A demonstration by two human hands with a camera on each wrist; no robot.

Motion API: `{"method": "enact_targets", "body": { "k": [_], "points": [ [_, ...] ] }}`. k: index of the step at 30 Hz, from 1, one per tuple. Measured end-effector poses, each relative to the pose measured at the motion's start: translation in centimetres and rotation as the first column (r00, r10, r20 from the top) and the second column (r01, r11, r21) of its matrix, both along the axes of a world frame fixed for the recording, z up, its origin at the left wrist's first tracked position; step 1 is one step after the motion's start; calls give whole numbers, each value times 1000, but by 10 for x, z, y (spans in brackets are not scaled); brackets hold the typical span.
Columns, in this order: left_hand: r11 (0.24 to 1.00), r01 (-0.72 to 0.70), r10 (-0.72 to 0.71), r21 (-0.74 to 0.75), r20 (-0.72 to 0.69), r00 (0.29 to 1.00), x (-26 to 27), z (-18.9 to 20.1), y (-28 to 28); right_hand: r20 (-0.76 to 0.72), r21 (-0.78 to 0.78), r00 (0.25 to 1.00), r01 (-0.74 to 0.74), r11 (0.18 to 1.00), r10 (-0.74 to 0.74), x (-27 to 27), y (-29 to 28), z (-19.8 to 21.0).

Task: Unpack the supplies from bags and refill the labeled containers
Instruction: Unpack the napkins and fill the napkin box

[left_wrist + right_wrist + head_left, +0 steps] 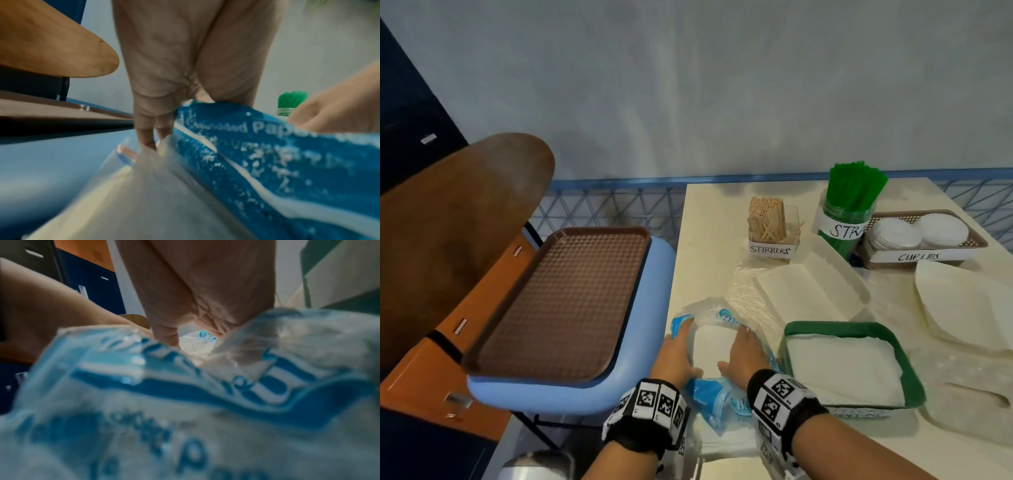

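Flat-fingered, your left hand and right hand squeeze the napkin stack.
Risk: bag snags, sheets spill.

Head view: soft, even overhead light falling across the scene; wall taking a cool grey-blue cast; table reading bright, nearly washing out; shadows lying faint. Mild glare coming off the clear wrap. Straight lines bowing toward the edges. Left wrist view: dimmer; blue napkin bag blurring toward the bottom, 1 line of print partly readable. Right wrist view: bag print smearing, out of focus throughout; corners darkening.
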State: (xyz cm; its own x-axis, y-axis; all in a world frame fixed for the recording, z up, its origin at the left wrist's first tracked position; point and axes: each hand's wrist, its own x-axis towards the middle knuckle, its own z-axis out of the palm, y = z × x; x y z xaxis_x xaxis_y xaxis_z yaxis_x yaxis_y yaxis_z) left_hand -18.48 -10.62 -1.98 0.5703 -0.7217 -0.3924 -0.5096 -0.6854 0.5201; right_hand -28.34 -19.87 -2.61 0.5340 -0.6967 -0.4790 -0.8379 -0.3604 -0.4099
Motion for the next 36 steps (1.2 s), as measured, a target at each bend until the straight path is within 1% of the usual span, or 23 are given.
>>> {"method": "enact_targets", "body": {
  "k": [3,5,8,10,11,13,15,18,21,24,26,28,30,31,32,33,34,36],
  "points": [
    [999,45,-46,-21,-77,996,3,-3,1,1,43,999,37,998,-37,5,-7,-1],
    [996,58,-66,-71,-122,990,7,-4,1,36,85,998,49,995,-52,6,-11,1],
    [985,70,-100,-155,-190,977,9,1,2,44,142,996,69,987,-76,7,-16,2],
    [976,78,-121,-202,-212,970,9,3,2,103,170,986,115,979,-133,8,-17,1],
    [971,85,-136,-224,-223,965,9,4,3,160,193,974,130,973,-162,8,-17,-2],
    [963,93,-156,-252,-244,957,9,6,3,254,272,942,150,951,-221,8,-17,-8],
    [958,110,-177,-265,-246,953,9,7,4,333,305,898,186,934,-287,6,-21,-13],
    [955,132,-191,-265,-211,959,9,9,4,359,283,896,161,945,-260,3,-18,-4],
    [947,157,-214,-279,-187,959,10,9,1,424,284,875,118,951,-235,1,-14,-2],
    [929,182,-254,-322,-198,947,9,12,-1,457,306,847,136,942,-271,-1,-17,2],
    [904,115,-225,-412,-228,947,6,16,-4,471,307,832,158,939,-294,-4,-18,6],
    [872,-51,-102,-486,-283,954,4,26,-10,500,284,823,137,949,-269,-4,-16,8],
    [829,-218,16,-515,-368,930,4,37,-17,502,240,839,99,966,-210,-5,-9,11],
    [803,-301,40,-515,-457,888,4,41,-21,503,223,844,84,971,-189,-5,-6,12],
    [771,-385,52,-508,-551,833,4,45,-24,502,220,846,77,972,-181,-6,-4,14],
    [748,-450,71,-488,-616,785,6,45,-26,509,219,843,68,973,-173,-8,-3,14],
    [745,-493,100,-448,-656,748,5,47,-27,506,216,848,56,975,-161,-9,-2,15],
    [734,-551,161,-396,-687,709,4,49,-31,483,184,869,15,983,-104,-14,-1,19]
  ]
}}
